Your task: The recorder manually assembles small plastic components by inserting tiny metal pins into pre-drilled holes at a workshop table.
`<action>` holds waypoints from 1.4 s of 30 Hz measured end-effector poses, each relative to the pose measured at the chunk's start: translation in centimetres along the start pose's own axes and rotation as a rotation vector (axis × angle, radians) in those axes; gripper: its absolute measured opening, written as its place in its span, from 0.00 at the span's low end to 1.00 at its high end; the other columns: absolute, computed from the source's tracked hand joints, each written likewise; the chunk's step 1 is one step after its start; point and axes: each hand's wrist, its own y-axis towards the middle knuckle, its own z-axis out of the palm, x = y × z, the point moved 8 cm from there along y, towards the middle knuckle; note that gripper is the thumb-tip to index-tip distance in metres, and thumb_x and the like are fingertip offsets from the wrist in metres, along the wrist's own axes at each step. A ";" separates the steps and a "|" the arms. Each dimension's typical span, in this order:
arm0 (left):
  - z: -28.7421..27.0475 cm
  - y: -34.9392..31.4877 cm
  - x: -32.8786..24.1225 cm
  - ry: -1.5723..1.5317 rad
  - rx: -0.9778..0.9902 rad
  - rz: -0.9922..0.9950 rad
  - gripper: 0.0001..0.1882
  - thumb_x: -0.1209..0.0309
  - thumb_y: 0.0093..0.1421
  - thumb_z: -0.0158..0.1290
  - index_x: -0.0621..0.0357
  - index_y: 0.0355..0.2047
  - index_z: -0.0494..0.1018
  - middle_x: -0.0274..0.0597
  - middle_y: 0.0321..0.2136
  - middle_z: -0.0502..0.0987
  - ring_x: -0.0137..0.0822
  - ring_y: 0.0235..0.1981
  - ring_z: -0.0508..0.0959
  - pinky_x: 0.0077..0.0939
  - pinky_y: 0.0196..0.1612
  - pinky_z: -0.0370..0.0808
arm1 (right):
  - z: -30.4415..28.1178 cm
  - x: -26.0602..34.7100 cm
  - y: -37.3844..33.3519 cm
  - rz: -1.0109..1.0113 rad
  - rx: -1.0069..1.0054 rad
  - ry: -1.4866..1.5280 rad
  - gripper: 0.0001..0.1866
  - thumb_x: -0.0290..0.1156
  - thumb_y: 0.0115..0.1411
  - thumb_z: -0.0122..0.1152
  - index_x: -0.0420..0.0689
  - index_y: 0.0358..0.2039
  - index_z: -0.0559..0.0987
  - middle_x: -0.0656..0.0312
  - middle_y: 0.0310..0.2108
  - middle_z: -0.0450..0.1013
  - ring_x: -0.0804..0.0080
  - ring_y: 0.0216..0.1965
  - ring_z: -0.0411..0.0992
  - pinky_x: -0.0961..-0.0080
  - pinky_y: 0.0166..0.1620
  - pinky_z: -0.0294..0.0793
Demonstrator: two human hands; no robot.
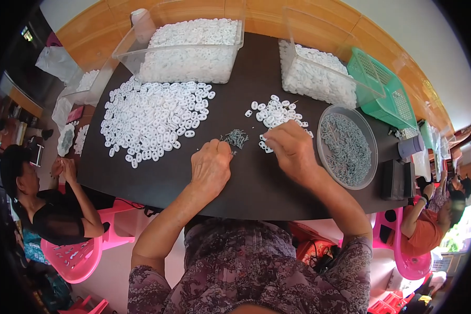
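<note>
My left hand (212, 165) is closed with its fingertips pinched beside a small heap of grey screws (236, 138) on the dark table. What it holds is hidden under the fingers. To the right, my right hand (293, 149) is pinched shut above the lower edge of a small pile of white oval two-holed pieces (277, 112). Whether it grips one of them I cannot make out. A much larger pile of the same white pieces (149, 118) spreads over the table's left part. More screws (345, 149) fill a round clear bowl (372, 157) right of my right hand.
Two clear bins full of white pieces stand at the back, one left (128, 58), one right (371, 93). Beside the right one is a green basket (387, 112). A black box (395, 180) sits at the right edge. People sit on pink chairs (83, 261) at both sides.
</note>
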 end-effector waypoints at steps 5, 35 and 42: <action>-0.3 0.0 0.1 -0.071 -0.014 0.000 0.07 0.76 0.51 0.57 0.59 0.26 0.68 0.44 0.24 0.70 0.46 0.28 0.74 0.40 0.29 0.70 | 3.1 0.6 -0.8 0.074 0.139 0.071 0.11 0.20 0.46 0.64 0.40 0.33 0.78 0.57 0.27 0.71 0.58 0.32 0.69 0.67 0.36 0.69; -0.2 -0.2 0.6 -0.102 0.005 -0.024 0.05 0.76 0.54 0.54 0.60 0.30 0.68 0.45 0.26 0.71 0.47 0.30 0.74 0.40 0.32 0.70 | 5.5 1.0 -1.2 0.100 0.062 0.120 0.04 0.19 0.48 0.63 0.40 0.25 0.77 0.58 0.21 0.68 0.61 0.25 0.67 0.68 0.30 0.66; -1.4 -0.3 -0.2 -0.134 -0.029 -0.004 0.09 0.78 0.53 0.54 0.61 0.35 0.70 0.45 0.28 0.72 0.46 0.32 0.75 0.38 0.33 0.71 | 0.8 -1.9 -2.4 0.347 -0.035 0.183 0.03 0.22 0.52 0.63 0.40 0.29 0.79 0.62 0.24 0.70 0.73 0.26 0.67 0.77 0.30 0.65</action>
